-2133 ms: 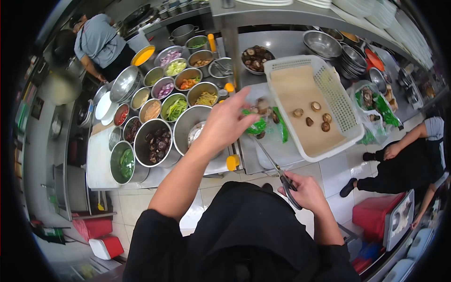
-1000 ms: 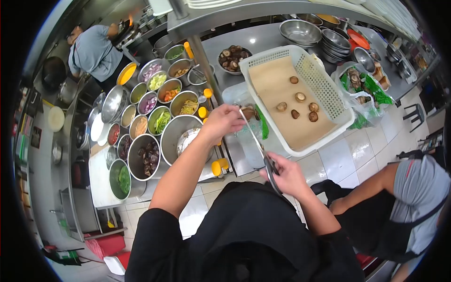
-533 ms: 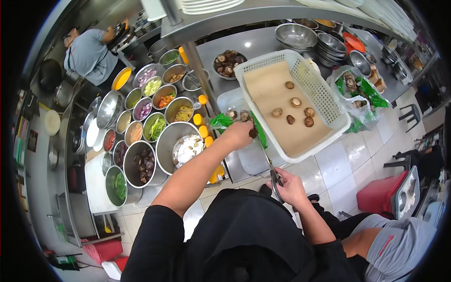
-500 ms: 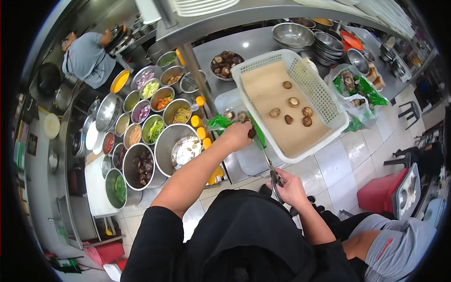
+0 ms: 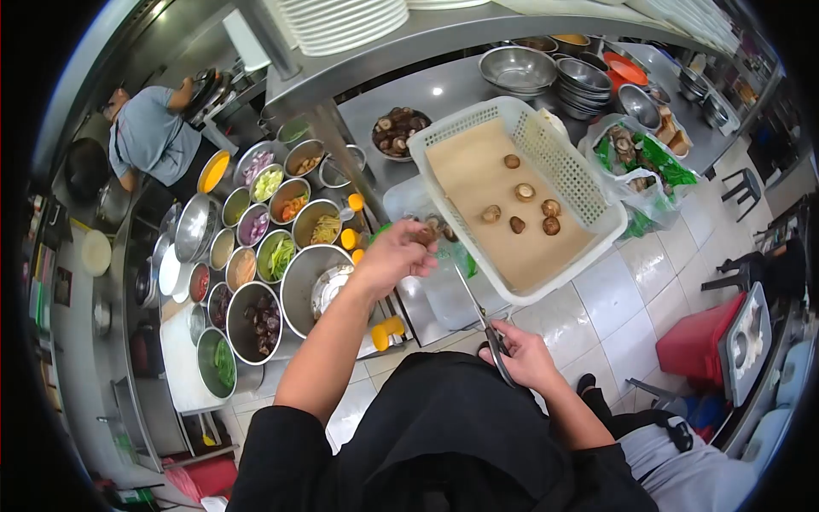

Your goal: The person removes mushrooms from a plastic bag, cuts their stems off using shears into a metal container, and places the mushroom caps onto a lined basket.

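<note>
My left hand (image 5: 394,258) is over a green and clear plastic bag (image 5: 466,261), thumb and fingers apart, beside several brown mushrooms (image 5: 447,231) that it partly hides. My right hand (image 5: 522,353) grips a pair of scissors (image 5: 479,312) by the dark handles, the long blades pointing up toward the bag. Just beyond, a white perforated plastic basket (image 5: 522,300) lined with brown paper (image 5: 486,183) holds several mushrooms, one of them a pale-capped mushroom (image 5: 525,192).
Left stand several steel pots of cut vegetables, including a pot of dark pieces (image 5: 256,324). A bowl of mushrooms (image 5: 399,132) sits behind. Right of the basket lies another mushroom bag (image 5: 640,175). One person (image 5: 162,136) works far left; another person (image 5: 682,465) is close on my right.
My left hand has drawn back to the left, and the dark mushroom at its fingertips is no longer seen there. The scissors stay in my right hand. The person at right has shifted.
</note>
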`<state>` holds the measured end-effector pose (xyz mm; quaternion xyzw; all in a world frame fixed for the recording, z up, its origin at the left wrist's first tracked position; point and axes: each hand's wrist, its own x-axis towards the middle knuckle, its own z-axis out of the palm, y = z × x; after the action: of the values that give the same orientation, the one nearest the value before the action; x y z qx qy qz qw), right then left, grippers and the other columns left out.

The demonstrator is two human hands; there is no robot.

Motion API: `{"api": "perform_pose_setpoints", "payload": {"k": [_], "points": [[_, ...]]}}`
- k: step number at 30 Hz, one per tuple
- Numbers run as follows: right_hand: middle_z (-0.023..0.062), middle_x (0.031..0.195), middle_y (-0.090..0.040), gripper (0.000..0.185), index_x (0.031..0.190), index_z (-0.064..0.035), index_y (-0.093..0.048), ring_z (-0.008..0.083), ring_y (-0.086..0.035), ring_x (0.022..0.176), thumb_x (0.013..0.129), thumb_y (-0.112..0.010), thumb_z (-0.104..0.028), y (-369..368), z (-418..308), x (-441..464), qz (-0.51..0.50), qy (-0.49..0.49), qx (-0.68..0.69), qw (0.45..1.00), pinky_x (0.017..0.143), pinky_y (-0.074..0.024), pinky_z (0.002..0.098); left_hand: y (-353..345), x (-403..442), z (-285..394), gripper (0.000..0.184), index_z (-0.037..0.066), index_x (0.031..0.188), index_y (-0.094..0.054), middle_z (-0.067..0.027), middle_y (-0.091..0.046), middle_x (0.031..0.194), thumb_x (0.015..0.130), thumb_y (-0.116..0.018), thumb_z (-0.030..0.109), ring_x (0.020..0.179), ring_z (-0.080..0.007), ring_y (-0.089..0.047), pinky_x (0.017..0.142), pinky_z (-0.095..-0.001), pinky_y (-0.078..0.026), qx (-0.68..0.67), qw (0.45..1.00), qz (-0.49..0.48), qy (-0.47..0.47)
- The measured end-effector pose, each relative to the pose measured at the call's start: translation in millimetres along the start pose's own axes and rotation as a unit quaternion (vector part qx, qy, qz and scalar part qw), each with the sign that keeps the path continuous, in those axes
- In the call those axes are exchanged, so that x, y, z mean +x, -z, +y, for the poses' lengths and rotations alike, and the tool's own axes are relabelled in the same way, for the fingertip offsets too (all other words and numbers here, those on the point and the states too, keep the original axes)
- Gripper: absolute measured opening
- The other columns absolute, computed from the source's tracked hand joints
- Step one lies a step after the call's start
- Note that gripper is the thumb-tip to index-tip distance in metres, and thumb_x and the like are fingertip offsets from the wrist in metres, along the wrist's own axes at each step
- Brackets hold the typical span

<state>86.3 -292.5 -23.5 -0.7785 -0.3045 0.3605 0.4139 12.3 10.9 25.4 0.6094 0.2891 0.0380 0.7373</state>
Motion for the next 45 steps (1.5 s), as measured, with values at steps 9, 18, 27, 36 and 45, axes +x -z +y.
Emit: {"api": "perform_pose_setpoints", "payload": {"k": [9,18,27,36,45], "points": [[0.0042,0.077,-0.066,0.068,0.134,-0.0059,-0.061,0.0111,-0.057,0.061,0.076,-0.088,-0.031,-14.2,-72.3,6.6,-0.028,0.139,0.016,0.990,0.060,-0.0491,0.0268,46.4,-67.3,2.7,0.037,0.008,0.139,-0.045,-0.0170,-0.066,0.115,0.104,-0.049,0.018,0.097,-0.0263,-0.070,0.083,-0.0387,-0.059,-0.310,0.944,-0.036,-0.111],[0.0067,0.084,-0.071,0.072,0.130,-0.0083,-0.060,0.0245,-0.069,0.069,0.072,-0.085,-0.044,-53.3,-110.3,21.7,0.015,0.259,-0.194,0.946,0.061,-0.0516,0.0384,59.2,-94.5,-29.5,0.042,0.006,0.136,-0.050,-0.0216,-0.064,0.125,0.109,-0.037,0.035,0.104,-0.0294,-0.069,0.084,-0.0397,-0.059,-0.316,0.932,0.126,-0.125],[0.0056,0.076,-0.068,0.074,0.131,-0.0083,-0.059,0.0286,-0.067,0.067,0.073,-0.083,-0.047,-66.6,-127.3,30.4,-0.033,0.255,-0.239,0.936,0.061,-0.0499,0.0416,65.9,-109.8,-34.4,0.045,0.009,0.144,-0.039,-0.0189,-0.061,0.129,0.110,-0.035,0.037,0.109,-0.0310,-0.067,0.087,-0.0394,-0.057,-0.307,0.929,0.160,-0.128],[0.0092,0.079,-0.068,0.075,0.132,-0.0079,-0.061,0.0302,-0.068,0.070,0.074,-0.081,-0.051,-74.4,-132.6,36.1,-0.096,0.235,-0.212,0.944,0.063,-0.0520,0.0419,72.1,-115.5,-47.3,0.047,0.010,0.146,-0.038,-0.0182,-0.060,0.131,0.109,-0.036,0.038,0.111,-0.0303,-0.066,0.092,-0.0423,-0.055,-0.278,0.917,0.245,-0.150],[0.0089,0.077,-0.067,0.071,0.132,-0.0099,-0.060,0.0325,-0.068,0.073,0.076,-0.080,-0.050,-88.1,-133.5,42.7,-0.121,0.227,-0.198,0.946,0.066,-0.0527,0.0439,67.5,-125.5,-53.2,0.048,0.010,0.147,-0.037,-0.0156,-0.062,0.129,0.109,-0.038,0.038,0.107,-0.0283,-0.068,0.088,-0.0405,-0.056,-0.275,0.913,0.264,-0.147]]}}
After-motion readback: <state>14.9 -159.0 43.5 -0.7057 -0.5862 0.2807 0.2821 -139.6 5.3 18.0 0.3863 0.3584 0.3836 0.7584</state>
